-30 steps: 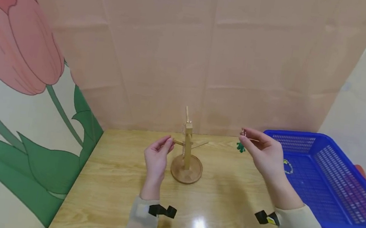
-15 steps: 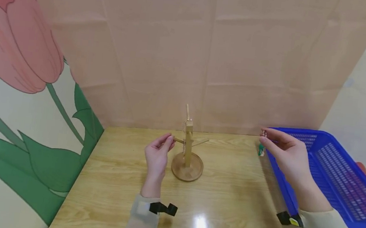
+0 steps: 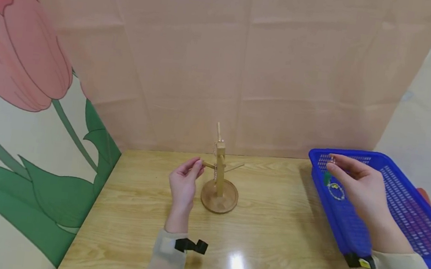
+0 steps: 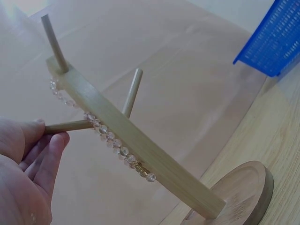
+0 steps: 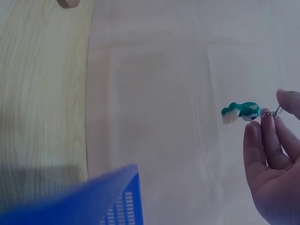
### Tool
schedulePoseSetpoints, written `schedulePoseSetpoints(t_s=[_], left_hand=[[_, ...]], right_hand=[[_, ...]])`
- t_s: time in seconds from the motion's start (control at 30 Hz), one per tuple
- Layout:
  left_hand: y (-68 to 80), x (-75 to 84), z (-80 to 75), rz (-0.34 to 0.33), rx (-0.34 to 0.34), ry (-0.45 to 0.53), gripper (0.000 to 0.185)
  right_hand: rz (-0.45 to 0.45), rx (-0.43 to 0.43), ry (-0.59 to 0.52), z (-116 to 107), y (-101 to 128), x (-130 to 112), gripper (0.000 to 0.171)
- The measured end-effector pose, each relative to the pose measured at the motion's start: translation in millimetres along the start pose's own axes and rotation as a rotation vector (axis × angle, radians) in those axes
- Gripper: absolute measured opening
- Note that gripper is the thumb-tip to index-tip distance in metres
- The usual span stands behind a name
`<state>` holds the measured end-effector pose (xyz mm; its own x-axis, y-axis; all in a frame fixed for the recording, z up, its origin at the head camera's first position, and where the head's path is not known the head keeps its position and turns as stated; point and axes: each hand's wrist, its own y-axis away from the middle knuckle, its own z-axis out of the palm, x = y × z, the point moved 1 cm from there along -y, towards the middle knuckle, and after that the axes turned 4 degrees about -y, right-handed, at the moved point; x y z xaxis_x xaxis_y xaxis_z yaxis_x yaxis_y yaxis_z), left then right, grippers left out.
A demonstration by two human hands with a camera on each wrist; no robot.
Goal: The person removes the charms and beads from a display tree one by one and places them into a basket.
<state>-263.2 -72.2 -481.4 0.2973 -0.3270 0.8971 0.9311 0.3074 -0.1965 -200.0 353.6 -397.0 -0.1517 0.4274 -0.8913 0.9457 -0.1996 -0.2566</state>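
Observation:
A wooden jewellery stand (image 3: 220, 170) with several pegs rises from a round base (image 3: 227, 202). My left hand (image 3: 184, 182) pinches the end of its left peg (image 4: 68, 126) between thumb and fingers. From that peg hangs a clear-beaded bracelet (image 4: 110, 138), and another beaded strand (image 4: 57, 93) shows near the top peg. Over at the right, my right hand (image 3: 365, 187) pinches the metal ring of a keychain (image 5: 246, 110). Its green and white figure dangles over the blue basket (image 3: 354, 226) in the head view.
Inside the basket lies a yellow and pale beaded bracelet (image 3: 336, 192). The wooden table (image 3: 130, 213) runs up to a pinkish backdrop (image 3: 185, 82), with a tulip-printed panel (image 3: 29, 55) on the left.
My right hand has carried the keychain rightward, from beside the basket to over its left part. My left hand keeps its pinch on the peg, and the stand stays put.

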Motion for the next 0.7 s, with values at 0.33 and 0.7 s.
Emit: schedulePoseSetpoints(t_s=[0.33,0.7], left_hand=[[1.0,0.0,-0.6,0.008,0.001,-0.019,0.016],[0.8,0.0,0.9,0.026,0.005,0.003,0.014]], right_hand=[[0.061,-0.035,0.108,-34,-8,30,0.056],[0.098,-0.079,0.176,-54,-17,48,0.061]])
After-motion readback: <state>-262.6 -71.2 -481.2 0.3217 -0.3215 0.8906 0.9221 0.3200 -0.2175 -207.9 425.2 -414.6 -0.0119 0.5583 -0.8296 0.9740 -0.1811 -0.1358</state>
